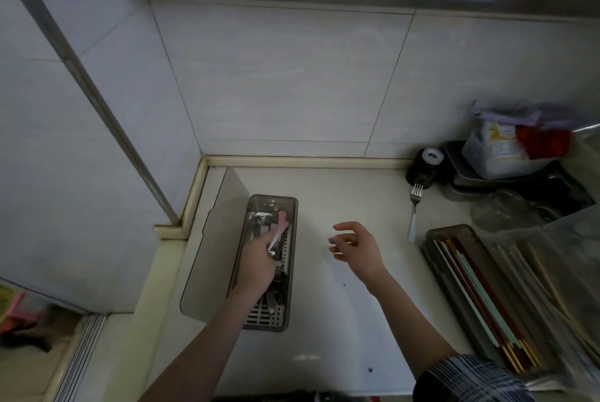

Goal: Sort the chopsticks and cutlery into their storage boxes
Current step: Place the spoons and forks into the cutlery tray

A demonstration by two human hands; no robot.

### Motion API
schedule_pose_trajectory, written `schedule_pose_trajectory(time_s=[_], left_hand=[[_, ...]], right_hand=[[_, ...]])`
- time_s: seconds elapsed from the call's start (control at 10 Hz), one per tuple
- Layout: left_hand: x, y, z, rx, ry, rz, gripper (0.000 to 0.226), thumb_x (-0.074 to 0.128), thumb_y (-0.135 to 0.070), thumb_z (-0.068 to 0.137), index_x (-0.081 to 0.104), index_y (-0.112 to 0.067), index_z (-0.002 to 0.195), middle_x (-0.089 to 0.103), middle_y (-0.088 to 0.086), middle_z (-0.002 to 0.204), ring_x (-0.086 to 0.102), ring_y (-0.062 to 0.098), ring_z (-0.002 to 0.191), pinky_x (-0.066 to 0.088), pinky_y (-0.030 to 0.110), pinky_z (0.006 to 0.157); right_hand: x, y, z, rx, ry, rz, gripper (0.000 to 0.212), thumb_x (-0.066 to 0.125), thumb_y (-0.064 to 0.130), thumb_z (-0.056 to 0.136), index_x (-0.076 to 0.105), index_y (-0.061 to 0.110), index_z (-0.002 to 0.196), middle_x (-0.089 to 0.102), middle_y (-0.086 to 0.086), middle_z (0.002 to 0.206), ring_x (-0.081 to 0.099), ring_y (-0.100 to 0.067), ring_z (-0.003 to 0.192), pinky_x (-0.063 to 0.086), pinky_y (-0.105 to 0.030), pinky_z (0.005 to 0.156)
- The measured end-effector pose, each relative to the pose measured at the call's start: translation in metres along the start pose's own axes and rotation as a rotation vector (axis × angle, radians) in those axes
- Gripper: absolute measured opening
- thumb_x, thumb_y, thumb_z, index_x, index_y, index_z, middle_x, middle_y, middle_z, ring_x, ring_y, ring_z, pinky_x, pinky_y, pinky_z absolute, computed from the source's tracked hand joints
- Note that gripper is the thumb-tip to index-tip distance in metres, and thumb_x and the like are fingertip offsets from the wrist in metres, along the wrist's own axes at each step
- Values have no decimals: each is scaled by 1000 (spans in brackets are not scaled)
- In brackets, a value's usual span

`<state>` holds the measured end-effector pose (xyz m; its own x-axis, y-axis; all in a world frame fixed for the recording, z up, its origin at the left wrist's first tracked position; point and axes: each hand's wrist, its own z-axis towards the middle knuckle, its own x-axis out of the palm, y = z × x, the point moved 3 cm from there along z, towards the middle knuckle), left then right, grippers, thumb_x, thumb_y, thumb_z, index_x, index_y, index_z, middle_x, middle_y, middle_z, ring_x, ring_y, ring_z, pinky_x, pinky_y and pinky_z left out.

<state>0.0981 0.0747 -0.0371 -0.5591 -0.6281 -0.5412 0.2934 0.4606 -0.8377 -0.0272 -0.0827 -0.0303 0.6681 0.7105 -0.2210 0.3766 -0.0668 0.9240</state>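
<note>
A grey cutlery box (pixel 290 207) with a slotted drain floor stands on the white counter, holding several metal pieces. My left hand (pixel 258 260) hovers over its middle and grips a pink-handled utensil (pixel 280 228) that points toward the box's far end. My right hand (pixel 355 247) hangs over the bare counter to the right of the box, fingers loosely curled, holding nothing. A fork (pixel 415 211) with a pale blue handle lies alone further right. A long chopstick box (pixel 431 241) at the right edge holds several chopsticks (pixel 480 297) in red, green, white and gold.
The cutlery box's translucent lid (pixel 214 246) leans against its left side. At the back right sit a black round container (pixel 425 168), a metal tray (pixel 467 181) with plastic tubs and bags, and a glass jar (pixel 501 211). Tiled walls close off the corner.
</note>
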Motion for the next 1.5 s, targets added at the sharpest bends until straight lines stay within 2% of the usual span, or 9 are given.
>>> schedule_pose_trajectory(time_s=[0.1, 0.2, 0.5, 0.8, 0.9, 1.0, 1.1, 1.3, 1.5], left_hand=[[12, 0, 21, 44, -8, 71, 64, 44, 20, 81, 54, -19, 131, 53, -2, 134, 50, 17, 124, 40, 14, 99], [32, -22, 44, 112, -23, 230, 55, 49, 7, 84, 53, -19, 132, 59, 7, 129, 53, 24, 121, 43, 29, 100], [136, -84, 73, 398, 359, 587, 56, 40, -3, 90, 34, -16, 145, 39, 6, 148, 29, 21, 140, 26, 30, 113], [188, -83, 90, 218, 473, 405, 46, 45, -11, 92, 45, -13, 138, 46, 9, 142, 41, 21, 133, 29, 25, 111], [196, -88, 94, 14, 430, 230, 35, 50, -10, 91, 56, -6, 125, 57, 11, 130, 53, 24, 121, 37, 24, 99], [204, -85, 92, -219, 357, 54, 14, 59, -14, 82, 58, -14, 68, 63, 12, 75, 62, 25, 80, 40, 28, 69], [211, -70, 89, -411, 281, -62, 32, 68, -16, 74, 49, -13, 48, 54, 4, 45, 55, 20, 53, 43, 29, 60], [208, -75, 80, -344, 379, 254, 32, 65, -24, 83, 65, 1, 102, 67, 17, 109, 62, 29, 106, 46, 29, 82], [200, -75, 75, -271, 397, 452, 30, 52, -15, 90, 56, 0, 116, 58, 17, 126, 52, 29, 121, 41, 29, 95]], right_hand=[[-30, -9, 11, -50, -160, -154, 16, 57, 8, 91, 61, 15, 104, 66, -8, 94, 62, -21, 79, 51, -25, 67], [-67, -19, 26, -53, -300, -320, 22, 53, 7, 92, 58, 14, 113, 62, -8, 111, 59, -19, 86, 46, -21, 64], [-109, -53, 70, 263, -95, -730, 71, 45, 6, 92, 10, 23, 152, 3, -15, 157, 18, -38, 142, 28, -44, 111], [-105, -67, 70, 204, -161, -834, 48, 40, 12, 97, 32, 9, 143, 30, -12, 149, 38, -30, 132, 37, -38, 105], [-96, -68, 55, 51, -76, -977, 40, 32, 16, 100, 40, 13, 139, 47, -8, 141, 56, -23, 116, 49, -34, 95], [-86, -76, 30, -110, 29, -952, 48, 38, 17, 96, 39, 26, 144, 33, 3, 153, 55, -21, 121, 49, -31, 93], [-87, -81, 20, -177, 39, -867, 48, 42, 19, 94, 44, 35, 140, 35, 9, 151, 57, -19, 118, 49, -27, 89], [-83, -86, 16, -255, 104, -917, 48, 41, 16, 90, 52, 38, 131, 50, 12, 139, 58, -21, 90, 41, -24, 65], [-80, -81, 5, -269, 105, -924, 48, 40, 11, 89, 53, 33, 130, 56, 7, 131, 49, -23, 91, 41, -28, 62]])
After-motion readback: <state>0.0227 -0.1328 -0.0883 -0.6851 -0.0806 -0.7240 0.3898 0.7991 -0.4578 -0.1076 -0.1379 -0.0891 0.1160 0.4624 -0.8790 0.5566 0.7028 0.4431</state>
